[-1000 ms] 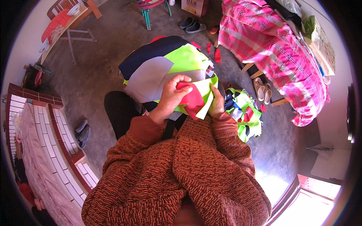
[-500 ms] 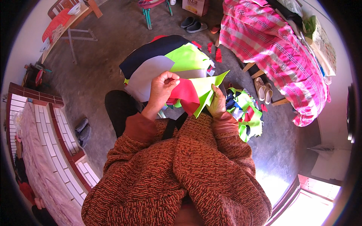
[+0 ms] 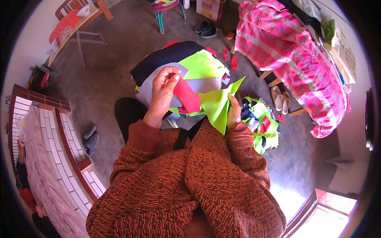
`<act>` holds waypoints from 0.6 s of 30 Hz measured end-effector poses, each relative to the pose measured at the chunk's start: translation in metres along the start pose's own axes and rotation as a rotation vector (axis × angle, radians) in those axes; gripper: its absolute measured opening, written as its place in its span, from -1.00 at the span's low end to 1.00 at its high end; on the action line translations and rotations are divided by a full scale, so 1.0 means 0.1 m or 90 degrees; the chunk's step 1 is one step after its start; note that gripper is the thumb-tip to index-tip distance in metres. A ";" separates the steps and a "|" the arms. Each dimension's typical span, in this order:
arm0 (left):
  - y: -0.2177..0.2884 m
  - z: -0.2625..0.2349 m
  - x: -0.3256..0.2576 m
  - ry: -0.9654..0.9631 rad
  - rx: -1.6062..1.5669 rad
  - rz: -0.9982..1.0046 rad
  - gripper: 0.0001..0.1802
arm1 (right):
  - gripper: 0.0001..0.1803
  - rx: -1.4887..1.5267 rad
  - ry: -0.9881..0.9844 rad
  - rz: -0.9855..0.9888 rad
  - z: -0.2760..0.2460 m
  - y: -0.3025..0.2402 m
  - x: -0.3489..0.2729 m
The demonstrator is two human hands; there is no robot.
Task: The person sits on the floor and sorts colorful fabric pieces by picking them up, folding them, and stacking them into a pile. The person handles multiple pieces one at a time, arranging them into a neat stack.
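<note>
My left hand (image 3: 162, 89) is raised and pinches the top edge of a red fabric piece (image 3: 187, 96) that hangs down from the fingers. My right hand (image 3: 233, 113) grips a bright lime-green fabric piece (image 3: 217, 104), which spreads out to a point up and to the right. The two pieces overlap between the hands. Beneath them lies a stack of larger fabric sheets (image 3: 180, 65) in black, grey and lime green. Both forearms wear a rust-brown knitted sweater.
A pile of small mixed-colour fabric scraps (image 3: 262, 123) lies on the concrete floor at my right. A bed with a pink plaid blanket (image 3: 289, 51) fills the upper right. Shoes (image 3: 206, 28), sandals (image 3: 279, 99), a stool and a small table (image 3: 75, 23) stand around.
My left hand has lifted the red piece up and away from the green one. The lime-green piece has unfolded and spread out in my right hand.
</note>
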State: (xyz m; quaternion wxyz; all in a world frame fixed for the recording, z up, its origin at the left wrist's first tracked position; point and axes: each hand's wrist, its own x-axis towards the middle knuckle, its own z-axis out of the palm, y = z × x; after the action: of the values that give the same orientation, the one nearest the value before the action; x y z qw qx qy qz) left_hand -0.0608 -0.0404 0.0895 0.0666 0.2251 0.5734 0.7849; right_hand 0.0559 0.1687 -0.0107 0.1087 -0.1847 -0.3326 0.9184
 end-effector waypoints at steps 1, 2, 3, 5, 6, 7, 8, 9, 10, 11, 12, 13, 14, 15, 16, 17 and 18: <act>0.01 0.04 0.05 0.001 -0.014 0.001 -0.90 | -0.66 0.000 -0.001 0.002 0.00 0.00 0.00; 0.03 0.09 0.11 0.002 -0.029 0.002 -0.90 | -0.66 0.001 -0.001 0.004 0.01 0.00 0.00; 0.08 0.15 0.19 -0.007 -0.034 0.014 -0.91 | -0.66 0.000 -0.013 0.004 0.06 -0.02 -0.03; 0.13 0.25 0.39 -0.017 -0.022 0.028 -0.91 | -0.66 -0.043 -0.011 -0.007 0.10 -0.05 -0.07; 0.20 0.32 0.50 -0.026 -0.014 0.030 -0.91 | -0.66 -0.065 -0.009 -0.015 0.11 -0.08 -0.07; 0.29 0.40 0.58 -0.047 -0.051 0.034 -0.91 | -0.67 -0.044 -0.001 -0.017 0.05 -0.04 -0.03; 0.34 0.41 0.69 -0.076 -0.071 0.043 -0.89 | -0.67 -0.032 0.002 -0.017 -0.01 -0.04 -0.01; 0.39 0.46 0.76 -0.061 -0.110 0.071 -0.88 | -0.67 -0.019 0.005 -0.012 -0.01 -0.04 -0.03; 0.41 0.50 0.79 -0.045 -0.149 0.100 -0.87 | -0.68 -0.005 0.008 -0.008 0.00 -0.04 -0.04; 0.38 0.48 0.79 -0.013 -0.144 0.093 -0.87 | -0.62 -0.009 0.029 -0.016 -0.01 -0.02 -0.02; 0.30 0.42 0.78 0.020 -0.137 0.086 -0.87 | -0.62 -0.015 0.024 -0.018 -0.03 -0.01 -0.01; 0.20 0.35 0.75 0.053 -0.130 0.079 -0.87 | -0.62 -0.020 0.018 -0.019 -0.05 -0.01 -0.01; 0.10 0.30 0.66 0.123 -0.125 0.041 -0.88 | -0.61 -0.026 0.012 -0.020 -0.06 0.00 0.00; -0.04 0.23 0.56 0.179 -0.091 0.016 -0.89 | -0.61 -0.008 0.022 -0.013 -0.04 0.00 0.00; -0.20 0.16 0.45 0.234 -0.058 -0.008 -0.90 | -0.61 -0.007 0.022 -0.011 -0.04 0.01 0.00; -0.36 0.09 0.31 0.258 -0.076 -0.041 -0.89 | -0.61 -0.007 0.023 -0.011 -0.06 0.02 0.01; -0.51 0.01 0.16 0.285 -0.095 -0.073 -0.89 | -0.60 -0.008 0.021 -0.008 -0.06 0.02 0.01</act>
State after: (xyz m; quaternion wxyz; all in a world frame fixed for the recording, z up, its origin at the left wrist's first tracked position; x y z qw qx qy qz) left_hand -0.0830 -0.0170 0.0468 -0.0013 0.0070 0.5262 0.8504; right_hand 0.0574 0.1709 -0.0164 0.1192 -0.1986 -0.3376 0.9123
